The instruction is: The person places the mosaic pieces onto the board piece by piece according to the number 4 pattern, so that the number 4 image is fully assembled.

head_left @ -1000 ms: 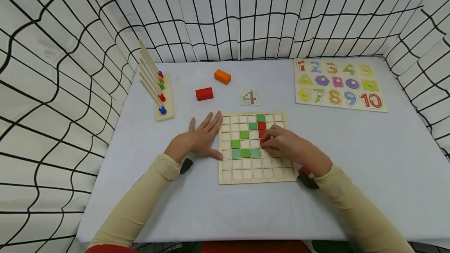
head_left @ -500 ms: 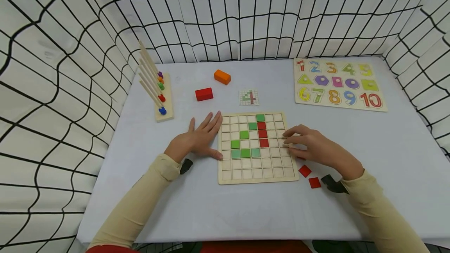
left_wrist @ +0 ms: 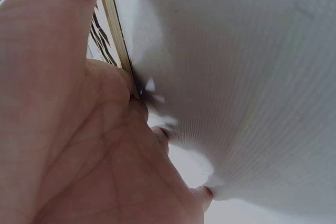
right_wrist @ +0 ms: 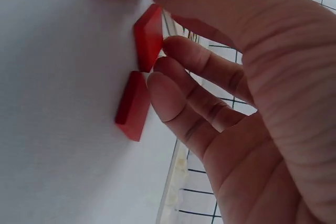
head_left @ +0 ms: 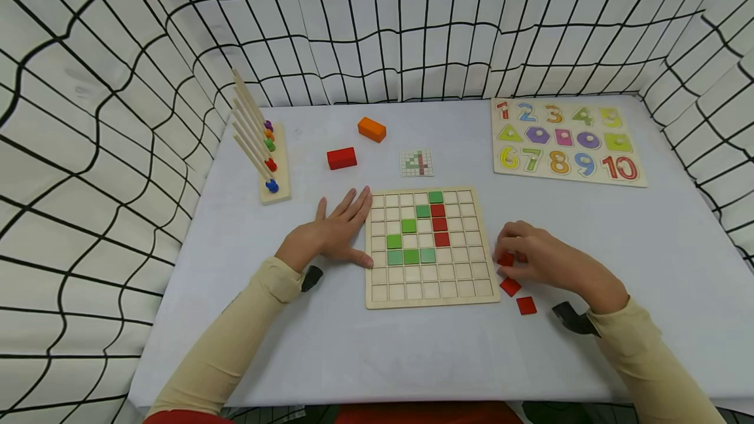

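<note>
A square wooden grid board (head_left: pixel 406 292) lies in front of me, with green tiles (head_left: pixel 411 256) in several cells and a column of red tiles (head_left: pixel 439 224). My left hand (head_left: pixel 336 234) is spread flat at the board's left edge, fingers straight, thumb touching the rim. To the right of the board, my right hand (head_left: pixel 548 260) is lowered over loose red tiles. In the right wrist view its thumb and bent fingers stand around one red tile (right_wrist: pixel 149 38), with no firm pinch visible. Another red tile (right_wrist: pixel 134 106) lies beside the fingertips.
Two more red tiles (head_left: pixel 527 305) lie nearer me. Behind the board are a small pattern card (head_left: pixel 417 163), a red block (head_left: pixel 341 158) and an orange block (head_left: pixel 372 129). A peg stand (head_left: pixel 275 192) is at left, a number puzzle (head_left: pixel 568 142) at right. Black netting surrounds the table.
My right hand has let go of a red tile in the board's red column, then moved right and toward me to the loose red tiles. The left hand has stayed put.
</note>
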Demonstrator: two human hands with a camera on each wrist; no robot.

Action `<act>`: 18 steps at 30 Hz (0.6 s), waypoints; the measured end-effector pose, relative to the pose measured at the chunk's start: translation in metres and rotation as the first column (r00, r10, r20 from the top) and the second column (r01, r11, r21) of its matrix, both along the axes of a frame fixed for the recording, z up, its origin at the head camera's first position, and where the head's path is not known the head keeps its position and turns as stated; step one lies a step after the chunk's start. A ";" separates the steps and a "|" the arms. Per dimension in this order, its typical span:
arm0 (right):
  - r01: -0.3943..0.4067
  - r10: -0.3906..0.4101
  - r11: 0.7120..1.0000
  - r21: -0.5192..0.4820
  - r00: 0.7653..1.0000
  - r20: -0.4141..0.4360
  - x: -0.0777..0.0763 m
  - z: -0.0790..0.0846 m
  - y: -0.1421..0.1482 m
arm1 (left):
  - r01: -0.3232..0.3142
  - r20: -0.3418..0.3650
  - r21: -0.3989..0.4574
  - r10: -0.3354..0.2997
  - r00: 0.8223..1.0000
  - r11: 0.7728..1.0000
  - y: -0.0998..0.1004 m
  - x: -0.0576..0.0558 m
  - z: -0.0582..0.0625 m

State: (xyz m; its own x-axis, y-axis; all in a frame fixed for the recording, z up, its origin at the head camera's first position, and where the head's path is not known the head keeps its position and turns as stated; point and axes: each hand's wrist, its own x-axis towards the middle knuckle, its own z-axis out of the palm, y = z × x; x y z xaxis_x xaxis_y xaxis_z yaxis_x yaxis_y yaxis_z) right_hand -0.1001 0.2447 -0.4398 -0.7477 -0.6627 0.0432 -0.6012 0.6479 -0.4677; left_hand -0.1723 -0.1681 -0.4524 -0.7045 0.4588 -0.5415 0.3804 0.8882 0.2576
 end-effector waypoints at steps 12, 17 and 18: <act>0.025 -0.027 0.999 -0.022 0.997 -0.069 0.014 -0.005 0.013 | 0.004 0.001 -0.006 -0.004 1.000 1.000 0.001 0.000 0.003; -0.023 0.013 0.997 -0.073 0.992 -0.127 0.012 -0.007 0.012 | 0.004 0.000 -0.003 -0.004 1.000 1.000 0.000 0.001 0.003; -0.031 0.020 0.996 -0.081 0.991 -0.135 0.011 -0.007 0.011 | 0.004 0.003 -0.003 -0.004 1.000 1.000 0.001 0.001 0.003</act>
State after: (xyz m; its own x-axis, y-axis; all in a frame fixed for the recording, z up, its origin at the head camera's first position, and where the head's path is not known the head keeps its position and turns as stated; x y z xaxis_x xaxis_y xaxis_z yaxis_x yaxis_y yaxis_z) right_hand -0.0887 0.2558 -0.4469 -0.7144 -0.6714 0.1971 -0.6778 0.5942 -0.4330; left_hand -0.1716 -0.1674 -0.4490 -0.7010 0.4599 -0.5450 0.3832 0.8875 0.2561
